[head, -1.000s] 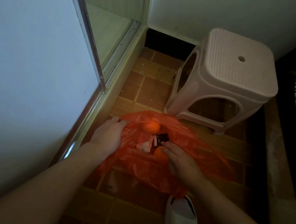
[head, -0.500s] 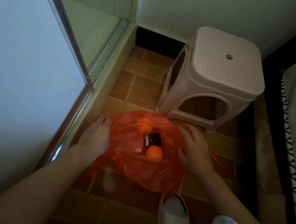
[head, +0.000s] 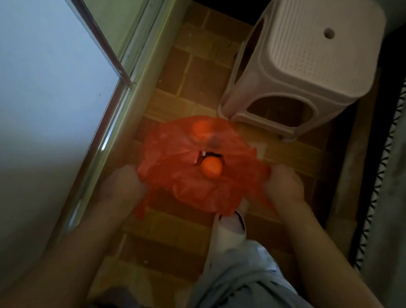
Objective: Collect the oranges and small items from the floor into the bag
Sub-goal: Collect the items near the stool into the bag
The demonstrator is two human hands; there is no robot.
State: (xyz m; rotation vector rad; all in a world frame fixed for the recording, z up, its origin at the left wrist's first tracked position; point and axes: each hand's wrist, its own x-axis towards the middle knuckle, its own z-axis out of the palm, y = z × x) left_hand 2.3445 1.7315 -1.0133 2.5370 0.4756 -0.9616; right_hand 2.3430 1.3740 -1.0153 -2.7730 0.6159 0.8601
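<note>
Both hands, left hand and right hand, grip opposite edges of the thin red plastic bag; a round orange lies between them inside.

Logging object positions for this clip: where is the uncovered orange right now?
In the head view the orange sits in the opening of the red bag on the tiled floor, between the left hand and right hand, below the stool.

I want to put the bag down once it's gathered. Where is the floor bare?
Bare tiles lie beyond the red bag, between the door track and the stool, and nearer, left of the white shoe. It is crowded where the bag meets the stool's foot and the shoe.
</note>
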